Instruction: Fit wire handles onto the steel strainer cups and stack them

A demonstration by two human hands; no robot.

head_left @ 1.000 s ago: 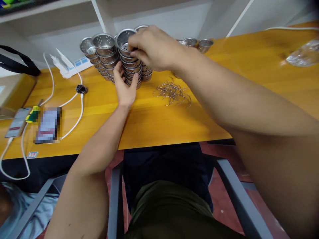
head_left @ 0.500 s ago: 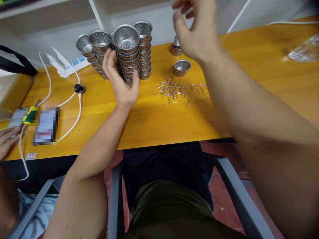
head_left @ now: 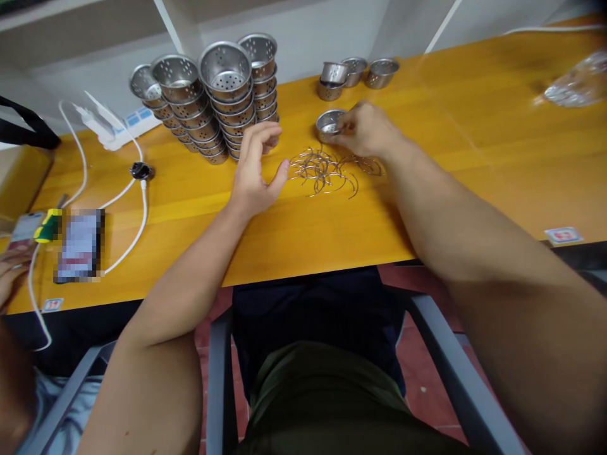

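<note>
My right hand (head_left: 367,129) is closed with its fingertips at the right rim of a small perforated metal cup (head_left: 326,133) that stands on the table. Just left of it, my left hand (head_left: 258,167) hovers with fingers curved and thumb apart, holding nothing. Between and below the hands lies a loose pile of thin curved metal wires (head_left: 322,170). Tall stacks of the same perforated cups (head_left: 225,79) rise to the left of my left hand. Behind the single cup is a small group of more cups (head_left: 382,74), one tilted on another.
A power strip (head_left: 128,129) with white cables lies at the left. Nearer are a phone (head_left: 80,246) and a yellow-green handle (head_left: 49,226). Another person's hand (head_left: 12,272) rests at the far left. A clear plastic bag (head_left: 576,88) lies far right.
My right hand has come down from above the back cups to the single cup's rim. My left hand has left the stacks and moved right, towards the wires.
</note>
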